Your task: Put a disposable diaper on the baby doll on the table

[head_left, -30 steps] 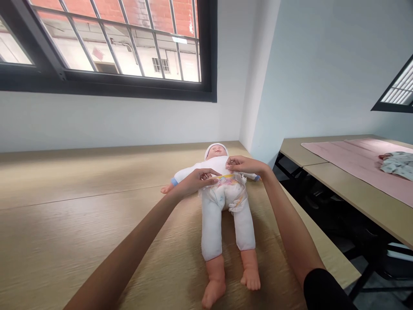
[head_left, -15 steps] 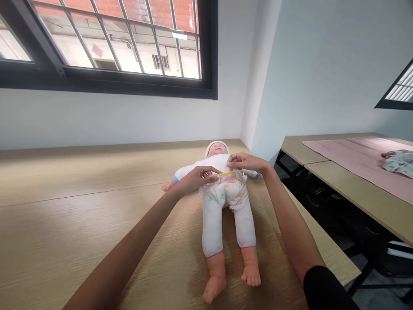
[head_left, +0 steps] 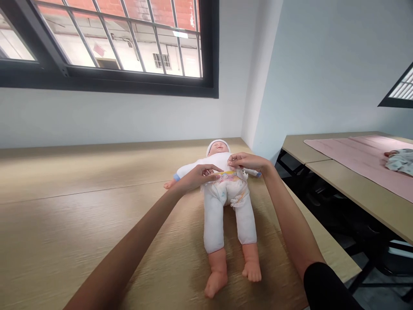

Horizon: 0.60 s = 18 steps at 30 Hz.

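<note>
A baby doll (head_left: 213, 228) lies on its back on the table, feet towards me. It wears a white outfit with blue cuffs and a white cap. Around its hips sits a white diaper (head_left: 229, 189) with a yellow waist edge and coloured prints. My left hand (head_left: 204, 175) is at the diaper's waist on the left, thumb and fingers closed about the edge. Over the doll's belly, just above the diaper's right side, my right hand (head_left: 243, 161) has its fingertips pinched together. What they hold, if anything, is too small to make out. Ruffled diaper material shows beneath that hand.
The wooden table (head_left: 80, 232) reaches back to the wall under a barred window (head_left: 135, 38). At right, across a dark gap, stands another table with a pink cloth (head_left: 355, 159) and a patterned cloth bundle (head_left: 400, 161).
The view has shifted slightly, so the doll appears a little higher and further right. Both hands keep nearly the same places at the diaper's waist.
</note>
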Motion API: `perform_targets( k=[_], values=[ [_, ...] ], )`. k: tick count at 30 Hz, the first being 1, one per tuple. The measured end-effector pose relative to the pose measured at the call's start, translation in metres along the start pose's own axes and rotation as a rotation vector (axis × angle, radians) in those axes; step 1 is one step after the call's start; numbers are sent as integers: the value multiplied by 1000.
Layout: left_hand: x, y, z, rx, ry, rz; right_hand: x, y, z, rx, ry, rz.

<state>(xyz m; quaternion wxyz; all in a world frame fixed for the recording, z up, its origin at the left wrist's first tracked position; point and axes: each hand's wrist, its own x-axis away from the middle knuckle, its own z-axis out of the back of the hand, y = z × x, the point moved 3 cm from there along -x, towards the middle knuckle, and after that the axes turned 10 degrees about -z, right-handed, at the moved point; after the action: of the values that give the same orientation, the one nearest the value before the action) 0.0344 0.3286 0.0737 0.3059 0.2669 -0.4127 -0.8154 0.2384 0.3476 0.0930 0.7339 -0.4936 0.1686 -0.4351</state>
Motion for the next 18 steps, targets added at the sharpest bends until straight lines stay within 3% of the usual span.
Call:
perform_targets(
  k=[18],
  values=[
    [-1,0,0,-40,-9,-36,-5,4,-2,-17,-73,-51]
  ],
)
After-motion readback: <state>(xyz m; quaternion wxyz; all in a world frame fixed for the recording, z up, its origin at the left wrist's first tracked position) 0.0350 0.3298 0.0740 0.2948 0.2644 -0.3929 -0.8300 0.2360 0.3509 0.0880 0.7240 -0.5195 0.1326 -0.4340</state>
